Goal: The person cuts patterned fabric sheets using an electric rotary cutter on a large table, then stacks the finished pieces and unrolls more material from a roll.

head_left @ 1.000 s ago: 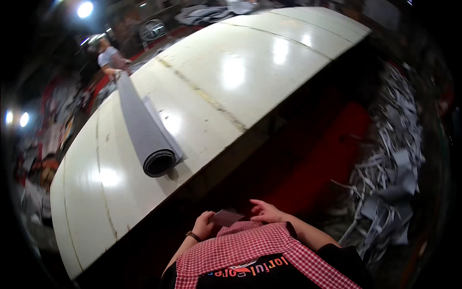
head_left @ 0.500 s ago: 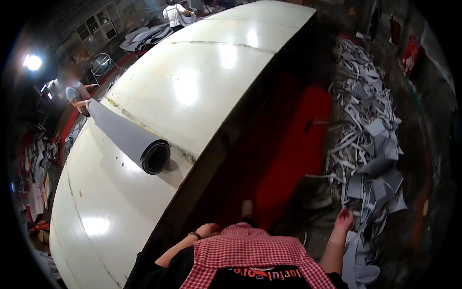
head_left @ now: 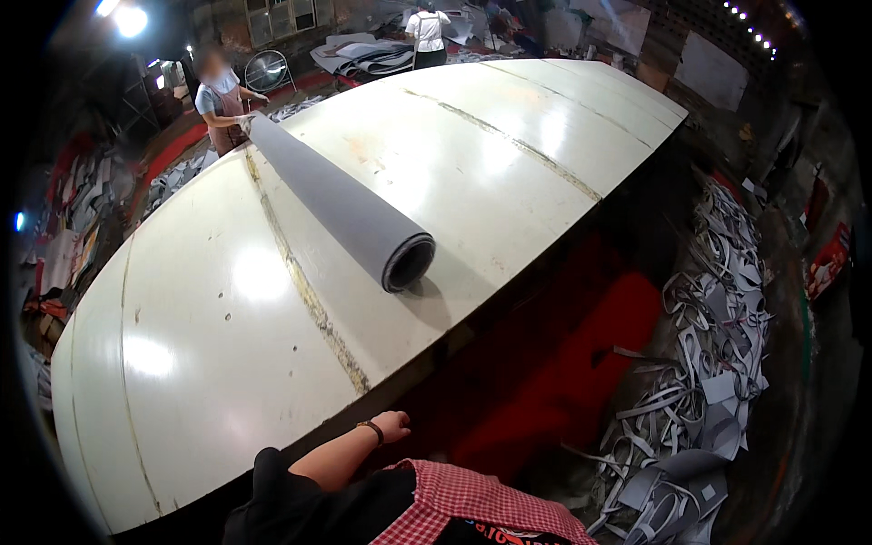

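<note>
My left hand (head_left: 392, 425), with a dark band on the wrist, hangs low beside the near edge of a big pale table (head_left: 218, 391). Its fingers are loosely curled and nothing shows in them. My right hand is out of the picture. Across the tabletop lies a long roll of grey sheet material (head_left: 341, 204), its near end showing dark coiled layers. At its far end a co-worker in an apron (head_left: 221, 104) has a gloved hand on the roll. No hand of mine touches the roll.
On the right, grey offcut strips (head_left: 718, 345) lie heaped along the floor beside a red floor covering (head_left: 581, 354). Behind the table are stacked grey sheets (head_left: 363, 56), a round fan (head_left: 268, 73) and another person (head_left: 427, 36). More scraps (head_left: 95, 195) lie at left.
My view has swung, and my right hand has left the picture. On the table, the grey roll has shifted right across a seam. My left hand stays low by the near edge.
</note>
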The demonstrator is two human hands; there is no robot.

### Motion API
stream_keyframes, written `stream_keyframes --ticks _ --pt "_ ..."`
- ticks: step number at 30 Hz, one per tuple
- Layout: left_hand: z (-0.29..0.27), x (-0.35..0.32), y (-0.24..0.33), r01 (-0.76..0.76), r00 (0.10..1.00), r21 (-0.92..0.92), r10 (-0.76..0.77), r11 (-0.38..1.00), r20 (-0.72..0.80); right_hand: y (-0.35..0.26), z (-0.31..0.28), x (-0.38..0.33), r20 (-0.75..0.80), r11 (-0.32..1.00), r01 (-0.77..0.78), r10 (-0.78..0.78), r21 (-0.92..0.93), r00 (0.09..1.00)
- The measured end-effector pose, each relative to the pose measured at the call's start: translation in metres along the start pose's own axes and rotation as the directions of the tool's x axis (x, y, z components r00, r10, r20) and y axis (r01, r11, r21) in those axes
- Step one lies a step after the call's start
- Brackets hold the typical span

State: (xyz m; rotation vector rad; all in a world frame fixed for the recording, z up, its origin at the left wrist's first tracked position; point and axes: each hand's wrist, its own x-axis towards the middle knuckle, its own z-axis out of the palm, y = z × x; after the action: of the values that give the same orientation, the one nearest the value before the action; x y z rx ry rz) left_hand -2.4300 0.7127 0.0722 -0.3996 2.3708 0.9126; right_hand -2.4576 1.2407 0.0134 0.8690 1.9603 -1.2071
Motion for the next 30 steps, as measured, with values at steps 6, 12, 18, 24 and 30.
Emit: stream_keyframes --ticks 6,12,18,24,30 --pt "-0.034 0.084 0.064 -0.102 0.994 -0.043 0.101 0.994 -0.043 -0.060 -0.031 0.059 -0.066 0.998 -0.060 0.060 -0.009 0.996" --pt "-0.055 0.166 0.134 -0.154 0.982 -0.014 0.151 0.988 -0.113 -0.119 -0.080 0.160 -0.035 0.985 -0.135 0.132 -0.110 0.991" --pt "-0.082 0.236 0.203 -0.001 0.989 -0.005 0.000 1.000 -0.148 -0.254 -0.140 0.278 -0.083 0.988 -0.052 0.040 -0.145 0.996" --pt "-0.133 0.310 0.242 0.014 0.630 -0.369 -0.295 0.929 -0.719 -0.461 -0.135 0.336 -0.030 0.921 0.386 -0.385 0.053 0.922" --pt "-0.187 0.347 0.238 -0.033 0.465 -0.390 -0.331 0.920 -0.821 -0.493 -0.094 0.355 0.166 0.898 0.440 -0.431 -0.023 0.887"
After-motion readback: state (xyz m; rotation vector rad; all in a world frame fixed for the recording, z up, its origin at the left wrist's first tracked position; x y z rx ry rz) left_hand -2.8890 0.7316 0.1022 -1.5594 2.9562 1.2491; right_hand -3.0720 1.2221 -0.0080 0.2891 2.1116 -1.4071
